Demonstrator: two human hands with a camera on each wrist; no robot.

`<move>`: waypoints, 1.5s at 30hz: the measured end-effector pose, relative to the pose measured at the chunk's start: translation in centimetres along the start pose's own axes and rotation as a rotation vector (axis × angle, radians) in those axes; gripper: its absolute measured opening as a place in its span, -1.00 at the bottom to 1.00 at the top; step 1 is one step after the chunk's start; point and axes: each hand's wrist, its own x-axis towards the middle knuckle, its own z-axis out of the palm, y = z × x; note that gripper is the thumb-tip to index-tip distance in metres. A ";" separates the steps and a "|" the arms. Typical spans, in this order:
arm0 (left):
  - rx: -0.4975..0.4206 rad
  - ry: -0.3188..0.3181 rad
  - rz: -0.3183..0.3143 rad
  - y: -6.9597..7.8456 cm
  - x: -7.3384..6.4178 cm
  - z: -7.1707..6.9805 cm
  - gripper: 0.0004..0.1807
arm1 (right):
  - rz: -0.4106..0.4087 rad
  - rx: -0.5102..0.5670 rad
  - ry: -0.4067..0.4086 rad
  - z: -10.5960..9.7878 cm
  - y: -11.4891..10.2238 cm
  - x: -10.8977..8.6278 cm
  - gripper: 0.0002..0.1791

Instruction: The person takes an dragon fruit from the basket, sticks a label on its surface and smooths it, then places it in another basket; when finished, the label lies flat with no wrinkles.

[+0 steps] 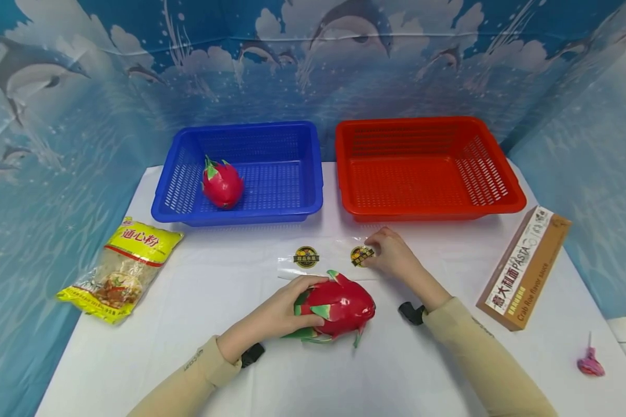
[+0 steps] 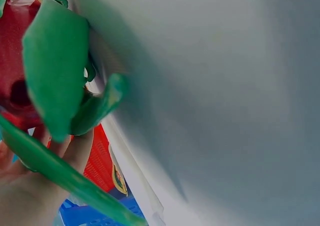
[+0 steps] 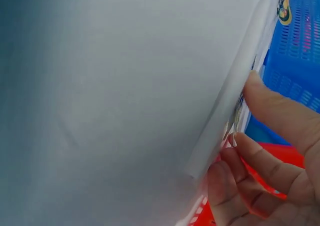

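Note:
In the head view a large red dragon fruit (image 1: pixel 350 302) with green-tipped scales lies on the white table. My left hand (image 1: pixel 284 313) grips it from its left side, thumb in front and fingers behind. The left wrist view has the dragon fruit's green scales (image 2: pixel 55 66) close up, partly covering that hand. Behind the fruit lies a clear strip (image 1: pixel 334 246) with two round black-and-gold stickers. One sticker (image 1: pixel 306 256) is uncovered. At the other sticker (image 1: pixel 360 256), my right hand (image 1: pixel 395 256) pinches the right edge, and its fingertips hide part of it.
A blue basket (image 1: pixel 250 217) holding a smaller dragon fruit (image 1: pixel 222 185) stands at the back, beside a red basket (image 1: pixel 433 211). A yellow noodle bag (image 1: pixel 122 266) lies left. On the right are a pasta box (image 1: pixel 524 269) and a wrapped lollipop (image 1: pixel 590 364).

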 end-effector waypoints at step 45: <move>-0.011 -0.008 -0.025 -0.1 0.1 -0.1 -0.21 | 0.129 0.424 -0.241 -2.8 -6.4 -6.8 -0.82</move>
